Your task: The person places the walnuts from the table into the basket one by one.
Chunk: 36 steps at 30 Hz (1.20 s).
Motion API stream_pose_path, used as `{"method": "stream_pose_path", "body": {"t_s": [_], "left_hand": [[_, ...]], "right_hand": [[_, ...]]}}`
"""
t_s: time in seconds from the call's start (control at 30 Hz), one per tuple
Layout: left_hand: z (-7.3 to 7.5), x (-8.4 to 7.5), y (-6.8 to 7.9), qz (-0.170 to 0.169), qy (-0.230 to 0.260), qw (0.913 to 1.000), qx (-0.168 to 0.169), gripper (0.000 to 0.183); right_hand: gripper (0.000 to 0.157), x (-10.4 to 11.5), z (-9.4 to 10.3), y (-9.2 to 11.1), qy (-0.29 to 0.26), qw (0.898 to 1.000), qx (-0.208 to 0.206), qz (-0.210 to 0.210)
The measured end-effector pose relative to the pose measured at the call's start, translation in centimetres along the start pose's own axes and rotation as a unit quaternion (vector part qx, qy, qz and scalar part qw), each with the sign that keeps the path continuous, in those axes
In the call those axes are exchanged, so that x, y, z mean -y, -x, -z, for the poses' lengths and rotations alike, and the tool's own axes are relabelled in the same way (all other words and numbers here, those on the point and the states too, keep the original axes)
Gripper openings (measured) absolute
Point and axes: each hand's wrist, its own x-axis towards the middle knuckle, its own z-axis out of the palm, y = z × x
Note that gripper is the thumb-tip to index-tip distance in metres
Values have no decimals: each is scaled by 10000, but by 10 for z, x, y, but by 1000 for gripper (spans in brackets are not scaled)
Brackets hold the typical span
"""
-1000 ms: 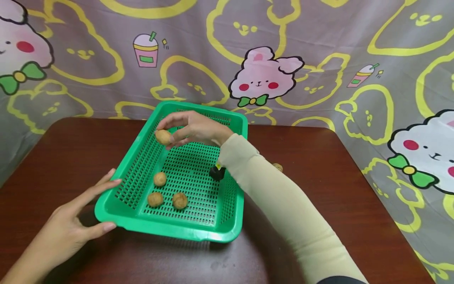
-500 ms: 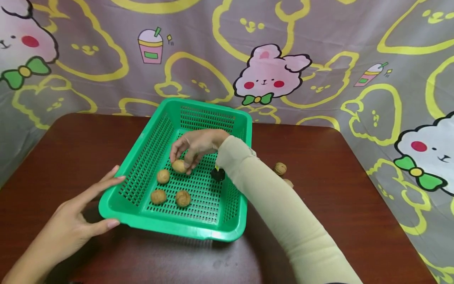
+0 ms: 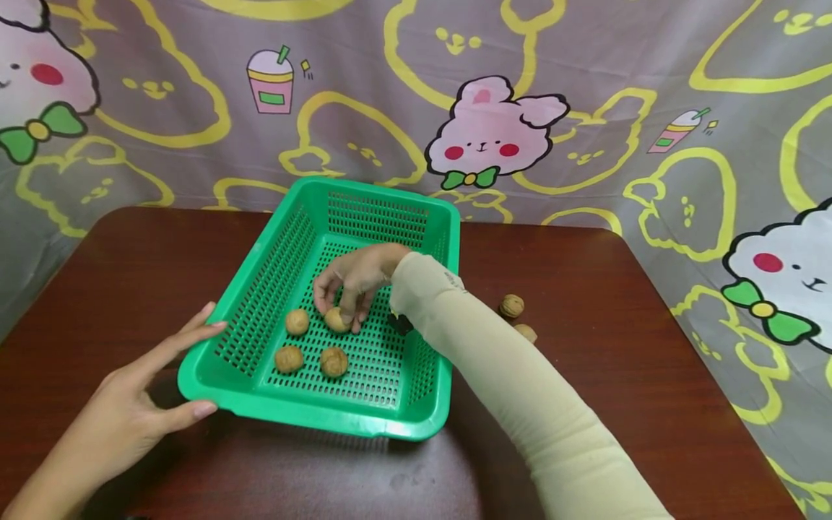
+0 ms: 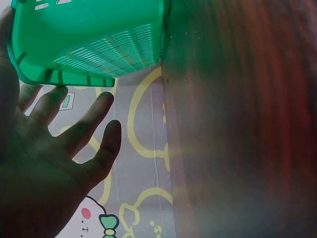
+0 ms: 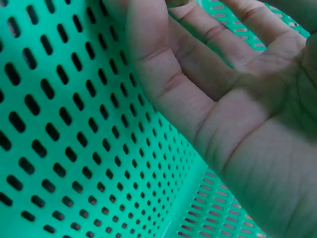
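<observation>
In the head view a green slotted plastic basket (image 3: 318,419) rests on the table. My right hand (image 3: 354,285) reaches down inside and pinches a walnut (image 3: 337,319) at the basket floor. Beside it lie three more walnuts: one to the left (image 3: 297,322), one nearer me (image 3: 289,359) and one below the held one (image 3: 334,362). My left hand (image 3: 130,397) is at the near left corner, its spread, fairly straight fingers and thumb against the rim. In the right wrist view the right palm (image 5: 247,114) faces the camera; the held walnut is mostly out of frame.
Two walnuts, one (image 3: 511,306) behind the other (image 3: 525,333), lie on the brown table (image 3: 585,361) right of the basket, near my right sleeve. A patterned cloth (image 3: 364,65) hangs behind the table. Something small and dark (image 3: 399,323) shows under the right wrist.
My right hand has carried the walnut from the basket's far left side down to the floor, near the others. The left hand stays at the corner.
</observation>
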Motion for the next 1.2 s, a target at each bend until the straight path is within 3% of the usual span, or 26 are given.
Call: {"method": "stream_pose_path", "body": {"t_s": [0.47,0.73,0.87,1.0,1.2], "left_hand": [[0,2,-1,10,-32,10000,19,98],[-1,3,-1,-23,-56,10000,-41,99],[-2,2,-1,-73,5,10000,-67,99],[-1,2,0,-93,-18,9999,-54,99],[0,3,0,-82,-9,10000,-23,99]], "right_hand": [[28,3,-1,0,283,9993,-86,-216],[31,11,8,18,202,9969,-762,-60],[24,16,16,48,128,9927,-1137,393],[15,13,24,93,216,9843,-1534,845],[20,-25,24,172,285,9633,-2385,1200]]}}
